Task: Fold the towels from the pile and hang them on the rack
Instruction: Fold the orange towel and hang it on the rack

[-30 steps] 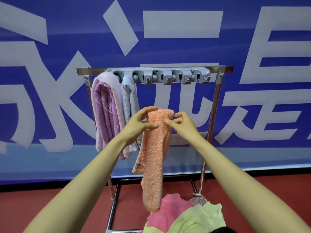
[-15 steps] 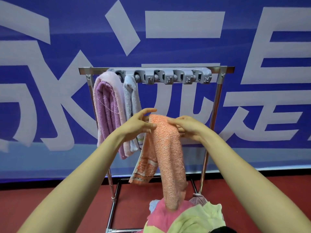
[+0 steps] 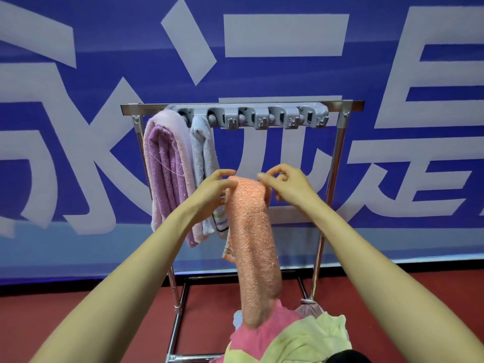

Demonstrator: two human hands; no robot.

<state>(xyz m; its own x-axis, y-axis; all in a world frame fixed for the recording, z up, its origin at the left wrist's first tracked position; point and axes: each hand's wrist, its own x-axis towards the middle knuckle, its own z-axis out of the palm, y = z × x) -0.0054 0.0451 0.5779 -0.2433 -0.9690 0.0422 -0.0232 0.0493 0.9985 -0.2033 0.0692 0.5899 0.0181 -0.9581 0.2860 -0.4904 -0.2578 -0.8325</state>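
1. Head view, 6 o'clock edge: the pile (image 3: 288, 336) of pink and yellow-green towels lies nearest, on the red floor (image 3: 78, 323). The lower end of the orange towel (image 3: 251, 231) hangs in front of it; whether the two touch cannot be told.
2. Centre: the orange towel, folded into a long narrow strip, hangs lengthwise from both hands. It is in front of the rack (image 3: 235, 107) and not yet on it.
3. Left hand (image 3: 212, 189), at 9 o'clock of the towel's top fold: thumb and fingers pinch the fold, and the forearm reaches in from 7 o'clock.
4. Right hand (image 3: 288, 184), at 3 o'clock of the fold: the fingers are curled with their tips on the top edge, seemingly pinching it. The forearm reaches in from 5 o'clock.
5. Step, as judged: folding looks nearly done and hanging is next. The next move calls for raising the fold toward 12 o'clock to a free hook without letting the layers slip apart.
6. Rack: a purple towel (image 3: 165, 174) and a grey towel (image 3: 203, 158) hang at 10 to 11 o'clock. Free hooks on the hook strip (image 3: 262, 117) run toward 1 o'clock.
7. Farthest: a blue banner (image 3: 262, 69) with large pale characters.
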